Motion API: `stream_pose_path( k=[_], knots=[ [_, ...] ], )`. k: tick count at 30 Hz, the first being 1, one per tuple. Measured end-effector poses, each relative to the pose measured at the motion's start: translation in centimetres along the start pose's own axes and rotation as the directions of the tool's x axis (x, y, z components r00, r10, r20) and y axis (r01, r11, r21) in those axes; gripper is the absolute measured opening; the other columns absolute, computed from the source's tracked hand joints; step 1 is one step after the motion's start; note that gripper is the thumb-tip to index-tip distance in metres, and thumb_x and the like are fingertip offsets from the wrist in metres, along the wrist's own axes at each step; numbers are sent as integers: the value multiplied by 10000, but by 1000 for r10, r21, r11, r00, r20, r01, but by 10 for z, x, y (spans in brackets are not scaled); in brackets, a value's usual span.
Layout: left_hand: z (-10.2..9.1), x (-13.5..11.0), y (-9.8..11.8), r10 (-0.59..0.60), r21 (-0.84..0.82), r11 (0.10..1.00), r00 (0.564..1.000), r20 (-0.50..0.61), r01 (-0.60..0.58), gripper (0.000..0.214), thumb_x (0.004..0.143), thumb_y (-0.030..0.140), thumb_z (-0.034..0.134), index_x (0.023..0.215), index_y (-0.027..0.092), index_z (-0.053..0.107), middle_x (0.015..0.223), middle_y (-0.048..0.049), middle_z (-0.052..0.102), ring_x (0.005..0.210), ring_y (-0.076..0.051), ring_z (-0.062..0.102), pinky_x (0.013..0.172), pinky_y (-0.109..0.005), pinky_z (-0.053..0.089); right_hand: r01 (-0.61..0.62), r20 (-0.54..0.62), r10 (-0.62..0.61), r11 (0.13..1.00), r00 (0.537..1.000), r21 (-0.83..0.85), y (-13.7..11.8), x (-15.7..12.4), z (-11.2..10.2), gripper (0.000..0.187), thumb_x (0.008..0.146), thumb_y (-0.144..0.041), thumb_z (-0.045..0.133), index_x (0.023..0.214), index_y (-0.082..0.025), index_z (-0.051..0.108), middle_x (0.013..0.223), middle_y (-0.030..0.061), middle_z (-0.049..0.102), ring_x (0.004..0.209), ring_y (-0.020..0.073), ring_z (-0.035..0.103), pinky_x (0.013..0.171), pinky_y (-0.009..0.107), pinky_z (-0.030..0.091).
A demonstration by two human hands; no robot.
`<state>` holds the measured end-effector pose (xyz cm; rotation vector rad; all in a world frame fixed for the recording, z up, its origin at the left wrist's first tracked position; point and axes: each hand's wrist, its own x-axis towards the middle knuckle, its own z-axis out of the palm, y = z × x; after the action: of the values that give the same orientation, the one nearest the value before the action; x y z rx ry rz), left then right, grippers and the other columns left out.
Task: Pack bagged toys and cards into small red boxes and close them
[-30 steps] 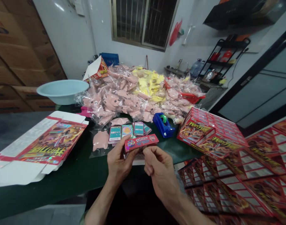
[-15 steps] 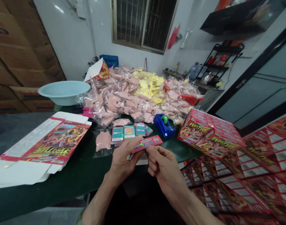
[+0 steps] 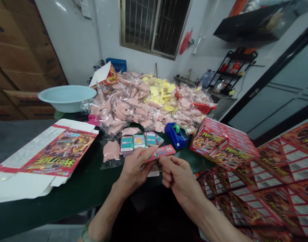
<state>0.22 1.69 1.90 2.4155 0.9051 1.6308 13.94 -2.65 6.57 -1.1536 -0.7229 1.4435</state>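
Note:
My left hand (image 3: 135, 168) grips a small red printed box (image 3: 164, 151) between thumb and fingers, just above the near edge of the table. The fingertips of my right hand (image 3: 178, 170) are pinched together at the box's near right corner; whether a flap is between them I cannot make out. Behind the box lie teal-bordered cards (image 3: 139, 141) in several small stacks. Left of the cards is a flat pink animal-shaped piece (image 3: 111, 150) in a clear bag. A blue tape dispenser (image 3: 178, 139) with green tape stands beyond my right hand.
Bagged pink pieces (image 3: 123, 109) and yellow ones (image 3: 160, 90) form a heap at the back. A pale blue basin (image 3: 67, 101) stands left of it. An unfolded red-and-white carton (image 3: 60, 151) lies at left. Packed red boxes (image 3: 224, 141) stand at right, with stacked ones (image 3: 270, 181) below.
The view has shifted slightly. The red box is turned a little in my left hand, and my right hand's fingertips stay at its corner. The things on the table stand as before.

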Motion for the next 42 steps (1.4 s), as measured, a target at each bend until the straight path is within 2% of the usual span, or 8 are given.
stream_pose_path(
  k=[9, 17, 20, 27, 31, 33, 36, 42],
  knots=[
    [3, -4, -5, -13, 78, 997, 998, 64, 8, 315, 863, 159, 519, 1143, 289, 583, 885, -26, 566, 722, -107, 590, 592, -203, 488, -35, 35, 33, 997, 999, 62, 6, 4, -3, 378, 574, -384, 785, 559, -168, 476, 459, -98, 376, 363, 20, 302, 325, 163, 255],
    [-8, 7, 1, -69, -143, 986, 991, 114, 85, 339, 827, 87, 474, 1114, 214, 603, 989, -60, 564, 855, -135, 594, 701, -254, 502, -15, 71, 10, 997, 997, 70, 11, 10, -5, 394, 553, -411, 794, 541, -173, 480, 431, -90, 397, 362, 35, 332, 309, 165, 289],
    [-6, 10, 5, -99, -200, 974, 993, 66, 110, 315, 828, 115, 436, 1057, 187, 640, 931, -60, 568, 775, -130, 590, 633, -249, 491, 11, 58, -15, 998, 998, 69, 19, 14, -6, 382, 577, -439, 769, 559, -176, 493, 425, -89, 412, 356, 41, 344, 307, 167, 298],
    [13, 13, 6, -137, -113, 987, 975, -177, 118, 105, 745, 197, 681, 843, 164, 695, 776, -33, 617, 699, -121, 604, 561, -210, 476, -258, 94, 261, 965, 961, -41, 71, 21, -31, 275, 540, -334, 746, 556, -156, 538, 369, -99, 369, 311, 31, 291, 280, 166, 238],
    [14, 13, 5, -197, -124, 976, 966, -168, 178, 187, 854, 229, 546, 822, 164, 718, 742, -29, 617, 678, -111, 595, 568, -211, 464, -233, 117, 249, 963, 961, -139, 64, 23, -53, 257, 591, -358, 723, 647, -148, 585, 395, -100, 382, 321, 30, 294, 293, 161, 223],
    [12, 12, 5, -239, -157, 964, 960, -147, 215, 320, 917, 238, 419, 859, 174, 727, 778, -38, 625, 715, -117, 599, 608, -226, 465, -184, 90, 204, 963, 975, -195, 54, 23, -63, 269, 626, -388, 701, 679, -146, 595, 405, -99, 375, 326, 33, 289, 299, 166, 218],
    [10, 10, 6, -267, -198, 951, 954, -139, 237, 388, 941, 263, 352, 893, 183, 729, 846, -49, 633, 759, -126, 603, 635, -237, 464, 20, -28, -28, 966, 999, -257, 40, 21, -70, 274, 697, -408, 657, 739, -141, 613, 435, -88, 383, 358, 35, 304, 330, 169, 218],
    [8, 11, 7, -267, -159, 955, 959, -101, 249, 307, 914, 243, 433, 889, 179, 732, 794, -43, 627, 761, -135, 609, 640, -236, 462, 315, 9, -338, 867, 941, -385, 15, 12, -56, 216, 829, -371, 558, 870, -169, 622, 526, -64, 436, 444, 51, 363, 406, 177, 282]
  ],
)
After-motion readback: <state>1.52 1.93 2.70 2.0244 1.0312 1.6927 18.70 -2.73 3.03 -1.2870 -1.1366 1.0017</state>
